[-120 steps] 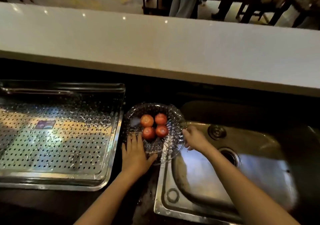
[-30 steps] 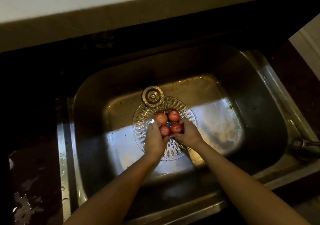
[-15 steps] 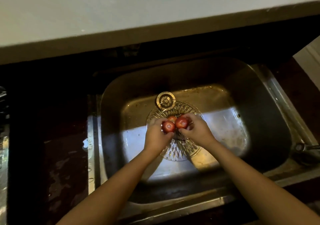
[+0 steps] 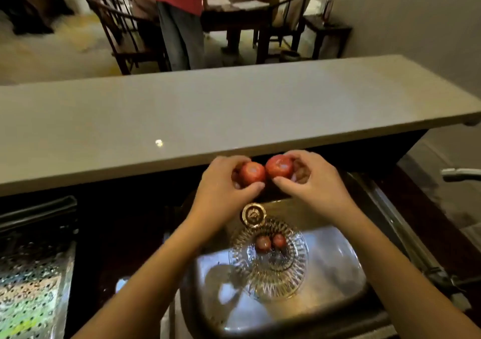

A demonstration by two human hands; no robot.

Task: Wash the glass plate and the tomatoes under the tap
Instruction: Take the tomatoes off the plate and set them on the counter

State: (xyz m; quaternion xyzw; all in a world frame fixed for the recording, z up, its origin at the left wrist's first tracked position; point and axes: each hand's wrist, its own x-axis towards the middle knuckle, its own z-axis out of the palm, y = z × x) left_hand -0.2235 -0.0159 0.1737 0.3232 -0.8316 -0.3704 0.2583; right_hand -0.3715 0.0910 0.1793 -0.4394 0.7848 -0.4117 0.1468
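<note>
A cut-glass plate (image 4: 270, 276) lies on the floor of the steel sink (image 4: 338, 281), just in front of the round drain cover (image 4: 253, 215). Two red tomatoes (image 4: 263, 243) rest on its middle. My left hand (image 4: 223, 182) is raised above the sink and holds one tomato (image 4: 252, 173). My right hand (image 4: 309, 179) holds another tomato (image 4: 279, 166) beside it, the two fruits touching. Both hands hover near the edge of the raised counter (image 4: 182, 119). No running water is visible.
A perforated metal draining tray (image 4: 31, 286) sits to the left of the sink. A tap handle (image 4: 460, 174) shows at the right edge. Beyond the counter stand wooden chairs (image 4: 125, 26), a table, and a person in a red top (image 4: 179, 18).
The plate went from beside the draining tray into the sink. Each hand has taken one tomato off the plate and lifted it up towards the counter edge. The camera has tilted upward.
</note>
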